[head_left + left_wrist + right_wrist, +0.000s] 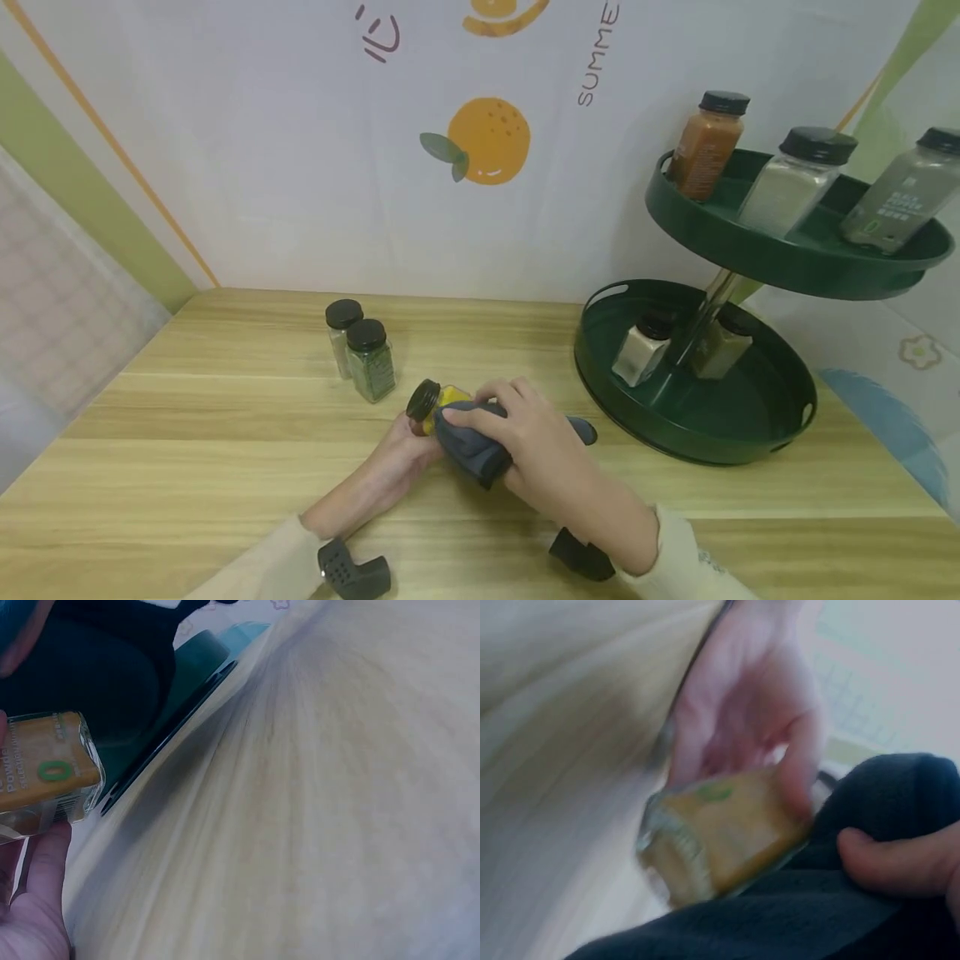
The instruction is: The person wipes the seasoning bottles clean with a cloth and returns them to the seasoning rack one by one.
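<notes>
My left hand (405, 460) grips a square clear spice jar of yellow powder (453, 395), tilted on its side above the table with its black lid toward the left. In the left wrist view, the jar's labelled side and clear base (49, 765) show above the fingers. My right hand (542, 437) holds a dark grey cloth (474, 448), thumb on top, against the jar. The right wrist view, rather blurred, has the cloth (900, 799) beside the jar (731, 825), with the left thumb and fingers around it. Part of the jar is hidden by the cloth.
Two black-lidded jars, one with pale contents (339, 346) and one with green flakes (372, 371), stand on the wooden table (225, 400). At the right is a two-tier dark green rack (750, 446) carrying several jars. A printed white curtain (300, 167) hangs behind.
</notes>
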The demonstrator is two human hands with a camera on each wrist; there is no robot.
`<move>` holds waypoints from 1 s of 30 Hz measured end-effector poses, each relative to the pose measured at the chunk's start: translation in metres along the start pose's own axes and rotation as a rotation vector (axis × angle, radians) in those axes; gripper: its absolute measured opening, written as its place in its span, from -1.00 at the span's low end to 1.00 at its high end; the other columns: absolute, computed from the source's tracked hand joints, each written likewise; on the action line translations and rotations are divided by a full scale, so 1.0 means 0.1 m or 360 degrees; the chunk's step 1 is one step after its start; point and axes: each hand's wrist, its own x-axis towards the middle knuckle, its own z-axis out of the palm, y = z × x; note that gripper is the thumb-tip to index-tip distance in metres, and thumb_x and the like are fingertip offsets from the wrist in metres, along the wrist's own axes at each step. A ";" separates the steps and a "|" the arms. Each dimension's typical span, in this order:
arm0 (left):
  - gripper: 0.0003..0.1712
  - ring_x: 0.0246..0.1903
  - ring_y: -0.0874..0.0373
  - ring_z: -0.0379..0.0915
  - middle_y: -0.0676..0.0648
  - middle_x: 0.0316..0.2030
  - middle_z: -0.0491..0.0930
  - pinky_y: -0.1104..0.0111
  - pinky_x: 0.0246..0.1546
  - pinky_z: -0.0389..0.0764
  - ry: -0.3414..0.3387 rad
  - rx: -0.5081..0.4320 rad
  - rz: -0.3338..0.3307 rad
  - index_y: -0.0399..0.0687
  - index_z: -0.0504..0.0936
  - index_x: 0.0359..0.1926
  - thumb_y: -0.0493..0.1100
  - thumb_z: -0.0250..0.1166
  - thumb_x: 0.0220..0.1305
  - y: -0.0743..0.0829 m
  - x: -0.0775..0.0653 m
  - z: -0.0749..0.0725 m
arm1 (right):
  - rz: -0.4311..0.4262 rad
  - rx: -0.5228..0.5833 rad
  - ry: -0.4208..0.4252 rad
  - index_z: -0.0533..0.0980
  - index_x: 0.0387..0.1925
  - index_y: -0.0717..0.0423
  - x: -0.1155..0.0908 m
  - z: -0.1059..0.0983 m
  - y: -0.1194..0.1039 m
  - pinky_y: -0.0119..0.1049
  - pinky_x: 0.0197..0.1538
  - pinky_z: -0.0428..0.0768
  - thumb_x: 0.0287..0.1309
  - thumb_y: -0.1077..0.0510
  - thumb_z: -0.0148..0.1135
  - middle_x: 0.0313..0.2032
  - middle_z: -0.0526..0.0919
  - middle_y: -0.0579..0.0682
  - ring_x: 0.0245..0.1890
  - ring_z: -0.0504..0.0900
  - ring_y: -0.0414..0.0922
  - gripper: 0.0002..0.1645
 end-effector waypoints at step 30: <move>-0.56 -0.03 0.25 0.41 0.13 -0.07 0.49 0.35 0.06 0.45 -0.0010 0.0066 0.0028 -0.03 0.39 0.04 -0.34 0.17 0.11 -0.02 0.01 0.01 | 0.0005 0.0096 0.0047 0.46 0.13 -0.21 0.01 0.04 0.07 -0.13 -0.03 0.56 -0.38 0.53 0.34 -0.06 0.50 -0.03 -0.03 0.46 -0.06 -0.06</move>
